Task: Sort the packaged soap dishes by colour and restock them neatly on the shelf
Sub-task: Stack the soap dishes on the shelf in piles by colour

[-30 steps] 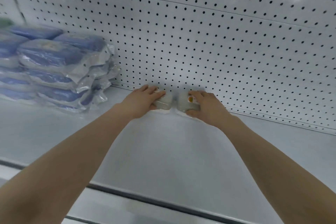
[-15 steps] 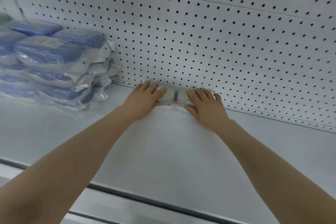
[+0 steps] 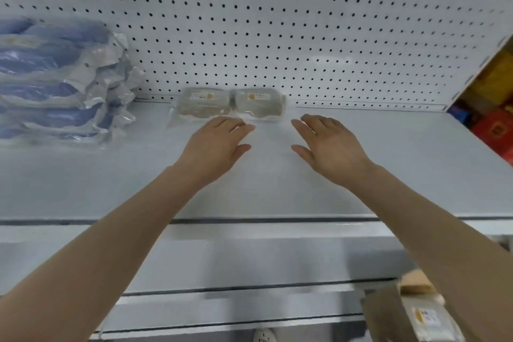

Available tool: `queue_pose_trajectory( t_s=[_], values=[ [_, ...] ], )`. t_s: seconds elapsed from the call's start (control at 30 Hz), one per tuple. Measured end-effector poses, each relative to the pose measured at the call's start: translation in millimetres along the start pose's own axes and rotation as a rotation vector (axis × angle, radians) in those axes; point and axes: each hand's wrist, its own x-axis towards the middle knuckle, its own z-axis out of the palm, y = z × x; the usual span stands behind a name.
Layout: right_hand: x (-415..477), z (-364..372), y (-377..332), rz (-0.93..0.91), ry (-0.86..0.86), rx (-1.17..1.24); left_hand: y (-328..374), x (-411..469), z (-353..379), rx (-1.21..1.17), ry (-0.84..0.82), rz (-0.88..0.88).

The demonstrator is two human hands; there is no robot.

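Note:
Two grey-beige packaged soap dishes lie side by side at the back of the white shelf (image 3: 277, 189), against the pegboard: the left pack (image 3: 202, 104) and the right pack (image 3: 259, 103). Each is in clear wrap with a small orange label. My left hand (image 3: 213, 144) hovers open just in front of the left pack, fingertips near its wrap. My right hand (image 3: 330, 147) is open in front and to the right of the right pack, apart from it. A stack of blue packaged soap dishes (image 3: 55, 83) sits at the shelf's left end.
The white pegboard back wall (image 3: 277, 22) rises behind the packs. Red and yellow goods (image 3: 494, 108) fill the neighbouring bay at right. A cardboard box with more wrapped packs (image 3: 416, 316) is at the lower right, below the shelf's front edge (image 3: 249, 221).
Both hands have let go of the two grey-beige packs and drawn back towards me. The packs stay against the pegboard. The view has shifted down and right.

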Motion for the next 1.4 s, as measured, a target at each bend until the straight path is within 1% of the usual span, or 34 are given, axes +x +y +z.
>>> queue_pose_trajectory(
  t_s=[0.13,0.33,0.43,0.57,0.67,0.73,0.83,0.93,1.0,1.07,1.13,1.23,1.3,1.4],
  values=[
    [-79.4,-10.2,7.9,0.052,0.009,-0.016,47.0,-13.3,2.6,-0.068,-0.040,0.048],
    [-196.1,-28.5,40.3,0.143,0.045,-0.059,137.3,-14.7,10.3,-0.145,-0.012,0.200],
    [-251.7,-35.1,62.4,0.203,0.025,-0.041,194.1,-6.6,19.5,-0.204,-0.005,0.269],
    [-324.0,-39.4,92.3,0.253,0.026,-0.025,279.2,2.2,39.0,-0.292,0.055,0.386],
    [-381.3,-31.9,110.3,0.291,-0.011,-0.020,342.9,-2.3,66.3,-0.366,0.028,0.441],
    [-419.6,-20.7,117.8,0.314,-0.103,0.032,379.0,-14.9,93.1,-0.401,-0.049,0.423],
    [-473.8,5.3,118.3,0.324,-0.291,0.121,419.0,-46.7,138.3,-0.399,-0.230,0.346],
    [-509.0,39.9,110.6,0.331,-0.568,0.261,440.2,-75.4,177.2,-0.342,-0.446,0.242],
    [-518.0,64.3,104.2,0.315,-0.666,0.354,444.7,-88.9,192.2,-0.301,-0.554,0.163],
    [-519.1,87.3,98.0,0.284,-0.708,0.410,445.5,-98.0,200.2,-0.267,-0.564,0.128],
    [-518.1,107.2,92.6,0.233,-0.754,0.418,446.1,-102.0,203.6,-0.240,-0.551,0.125],
    [-520.7,122.2,93.5,0.165,-0.754,0.406,447.9,-100.1,203.1,-0.192,-0.530,0.135],
    [-526.5,117.2,104.0,0.172,-0.736,0.431,450.0,-96.1,201.6,-0.153,-0.538,0.133],
    [-543.8,98.8,132.0,0.232,-0.766,0.414,460.1,-84.3,202.6,-0.118,-0.578,0.110]
  ],
)
